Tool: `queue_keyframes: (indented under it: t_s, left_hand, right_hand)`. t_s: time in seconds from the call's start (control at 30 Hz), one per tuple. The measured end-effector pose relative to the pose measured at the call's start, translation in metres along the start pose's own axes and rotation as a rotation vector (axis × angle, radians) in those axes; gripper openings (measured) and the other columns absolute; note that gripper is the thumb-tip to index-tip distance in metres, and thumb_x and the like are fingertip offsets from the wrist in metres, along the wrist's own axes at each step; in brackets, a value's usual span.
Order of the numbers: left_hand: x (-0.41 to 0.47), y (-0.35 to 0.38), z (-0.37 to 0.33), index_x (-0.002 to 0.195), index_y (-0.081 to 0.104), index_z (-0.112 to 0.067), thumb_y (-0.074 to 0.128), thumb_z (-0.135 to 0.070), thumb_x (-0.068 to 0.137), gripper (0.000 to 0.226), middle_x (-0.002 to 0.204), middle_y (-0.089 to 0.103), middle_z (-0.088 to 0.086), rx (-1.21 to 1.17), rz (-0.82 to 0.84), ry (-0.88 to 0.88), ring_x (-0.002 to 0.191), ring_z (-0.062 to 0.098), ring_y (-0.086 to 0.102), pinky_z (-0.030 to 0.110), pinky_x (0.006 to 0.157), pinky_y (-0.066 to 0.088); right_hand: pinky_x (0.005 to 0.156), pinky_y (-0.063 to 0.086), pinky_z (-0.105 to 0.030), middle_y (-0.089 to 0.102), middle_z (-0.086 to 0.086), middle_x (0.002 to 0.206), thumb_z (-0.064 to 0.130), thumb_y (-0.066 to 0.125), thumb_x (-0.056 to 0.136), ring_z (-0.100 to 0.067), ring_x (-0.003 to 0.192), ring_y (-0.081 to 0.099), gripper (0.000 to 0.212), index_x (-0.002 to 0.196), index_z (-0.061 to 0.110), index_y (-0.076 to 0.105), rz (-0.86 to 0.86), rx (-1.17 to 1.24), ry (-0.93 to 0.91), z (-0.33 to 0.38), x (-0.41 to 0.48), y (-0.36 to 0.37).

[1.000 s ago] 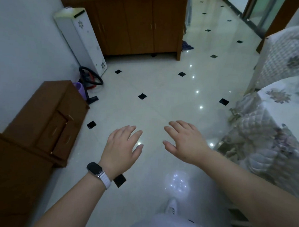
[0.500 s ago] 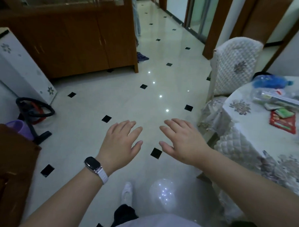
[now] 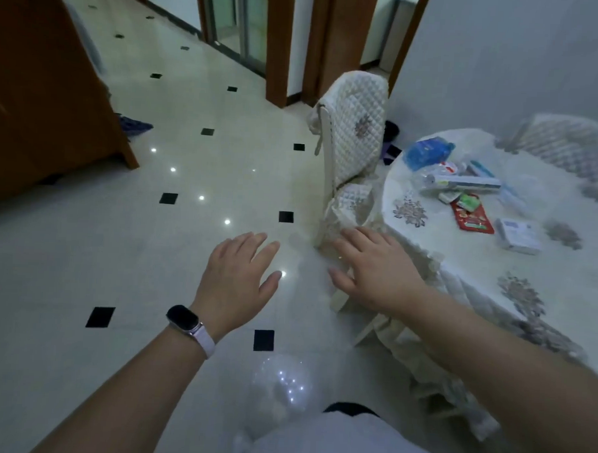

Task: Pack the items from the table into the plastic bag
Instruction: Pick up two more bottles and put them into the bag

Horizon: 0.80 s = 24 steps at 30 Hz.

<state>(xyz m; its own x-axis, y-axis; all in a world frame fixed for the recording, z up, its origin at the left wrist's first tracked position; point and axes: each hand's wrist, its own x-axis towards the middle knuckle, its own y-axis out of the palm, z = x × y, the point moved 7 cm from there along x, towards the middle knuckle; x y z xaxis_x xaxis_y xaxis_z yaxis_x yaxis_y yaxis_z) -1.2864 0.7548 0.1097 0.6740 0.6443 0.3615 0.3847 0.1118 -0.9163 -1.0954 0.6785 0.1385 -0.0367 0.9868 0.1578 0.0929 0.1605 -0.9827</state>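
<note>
Cloth-covered table (image 3: pixel 461 254) at right of frame. Quilted chair (image 3: pixel 356 133) beside it, centre. Left hand (image 3: pixel 235 281) and right hand (image 3: pixel 374 267) lower centre, fingers spread, holding nothing. Plastic bag (image 3: pixel 425 175), red packet (image 3: pixel 474 218), white box (image 3: pixel 518 236) on tabletop, right of centre.

Both hands (image 3: pixel 237 278) (image 3: pixel 374 267) hover flat beside table (image 3: pixel 461 254).

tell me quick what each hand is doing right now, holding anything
Left hand: open, fingers straight, holding nothing.
Right hand: open, fingers spread, holding nothing.
</note>
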Motion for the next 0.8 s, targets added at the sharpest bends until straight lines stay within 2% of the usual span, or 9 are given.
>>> queue_keyframes:
  t_s: [0.13,0.37,0.47,0.6,0.8]
  left_hand:
    - [0.051,0.022,-0.002,0.124,0.062,-0.013,0.049,-0.041,0.089,0.047,0.126,0.061,0.012,-0.079,0.013,0.109,0.116,0.033,0.057,0.047,0.098,0.045]
    - [0.149,0.072,-0.025,0.123,0.062,-0.014,0.054,-0.04,0.088,0.044,0.123,0.061,0.009,-0.093,0.06,0.278,0.114,0.03,0.056,0.044,0.096,0.044]
    - [0.198,0.094,-0.038,0.122,0.063,-0.014,0.056,-0.039,0.088,0.043,0.123,0.061,0.009,-0.071,0.095,0.358,0.115,0.029,0.055,0.043,0.096,0.043]
    - [0.274,0.121,-0.052,0.121,0.063,-0.016,0.057,-0.041,0.087,0.042,0.122,0.062,0.007,-0.035,0.148,0.395,0.114,0.029,0.056,0.043,0.095,0.044]
    - [0.384,0.154,-0.103,0.121,0.062,-0.017,0.055,-0.042,0.086,0.043,0.125,0.061,0.008,-0.053,0.133,0.507,0.113,0.03,0.056,0.043,0.094,0.044]
  right_hand:
    - [0.098,0.04,-0.039,0.059,-0.003,0.13,0.055,0.04,0.089,-0.026,0.12,0.052,0.054,0.123,0.018,0.061,0.04,-0.031,0.188,-0.041,0.007,0.004]
    - [0.096,0.043,-0.04,0.061,-0.002,0.127,0.053,0.044,0.089,-0.026,0.117,0.054,0.051,0.122,0.018,0.062,0.016,0.017,0.371,-0.116,0.027,0.036]
    - [0.095,0.044,-0.039,0.061,-0.004,0.126,0.051,0.048,0.088,-0.027,0.116,0.054,0.05,0.122,0.017,0.062,-0.005,0.067,0.441,-0.157,0.047,0.064]
    - [0.093,0.046,-0.041,0.062,-0.006,0.122,0.051,0.044,0.087,-0.03,0.112,0.057,0.052,0.12,0.015,0.063,-0.024,0.167,0.529,-0.214,0.077,0.084]
    - [0.099,0.044,-0.042,0.059,-0.004,0.132,0.05,0.045,0.09,-0.025,0.12,0.054,0.05,0.127,0.019,0.06,-0.026,0.18,0.683,-0.32,0.086,0.081]
